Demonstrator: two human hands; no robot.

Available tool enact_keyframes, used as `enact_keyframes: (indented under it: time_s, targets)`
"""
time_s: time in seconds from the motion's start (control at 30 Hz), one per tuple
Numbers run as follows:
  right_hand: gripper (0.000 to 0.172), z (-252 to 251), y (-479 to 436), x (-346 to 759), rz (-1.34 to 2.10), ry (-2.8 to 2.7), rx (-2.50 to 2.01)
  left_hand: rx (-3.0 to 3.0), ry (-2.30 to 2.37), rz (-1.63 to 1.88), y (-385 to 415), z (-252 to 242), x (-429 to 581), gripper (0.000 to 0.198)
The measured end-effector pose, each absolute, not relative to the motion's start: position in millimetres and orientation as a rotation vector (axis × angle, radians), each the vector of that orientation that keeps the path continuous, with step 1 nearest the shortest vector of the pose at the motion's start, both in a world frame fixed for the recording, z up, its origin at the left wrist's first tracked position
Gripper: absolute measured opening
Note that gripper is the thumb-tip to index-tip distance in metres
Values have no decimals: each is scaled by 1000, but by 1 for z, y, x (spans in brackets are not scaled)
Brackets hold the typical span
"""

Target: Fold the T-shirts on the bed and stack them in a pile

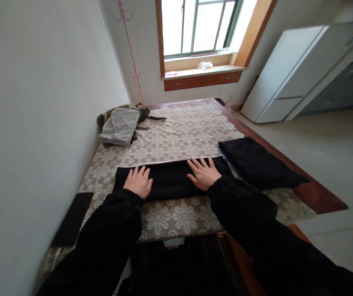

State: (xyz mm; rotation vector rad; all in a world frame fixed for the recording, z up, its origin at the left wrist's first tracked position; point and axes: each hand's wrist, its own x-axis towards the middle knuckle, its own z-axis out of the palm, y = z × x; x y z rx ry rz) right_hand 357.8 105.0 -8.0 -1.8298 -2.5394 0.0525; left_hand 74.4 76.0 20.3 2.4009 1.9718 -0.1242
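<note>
A black garment [170,179], folded into a long flat strip, lies across the near part of the table. My left hand [138,182] rests flat on its left end with the fingers spread. Toward the other end, my right hand [204,173] presses flat on the cloth, fingers and thumb apart. Neither hand grips anything. What kind of garment it is cannot be made out in its folded state. Just right of the strip lies a second folded black garment [256,162] with a blue edge showing on its left side.
A lace floral tablecloth [182,137] covers most of the wooden table. At the back left, a folded grey cloth [121,126] sits on a camouflage bag [144,112]. A dark flat item [73,220] lies along the wall side. A wooden chair [238,259] stands at the near right.
</note>
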Motion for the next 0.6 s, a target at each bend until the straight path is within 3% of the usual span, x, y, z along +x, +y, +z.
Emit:
enact_keyframes:
  time_s: [0.13,0.3,0.6]
  targets:
    - [61,-6,131,320,115,-2576,-1608,2509,1801,111,114,12,118,52]
    - [59,-27,164,305,132,-2553,-1641,2488,1799,234,153,-19,126,54]
    - [57,-41,172,314,111,-2536,-1571,2475,1712,359,159,-28,114,43]
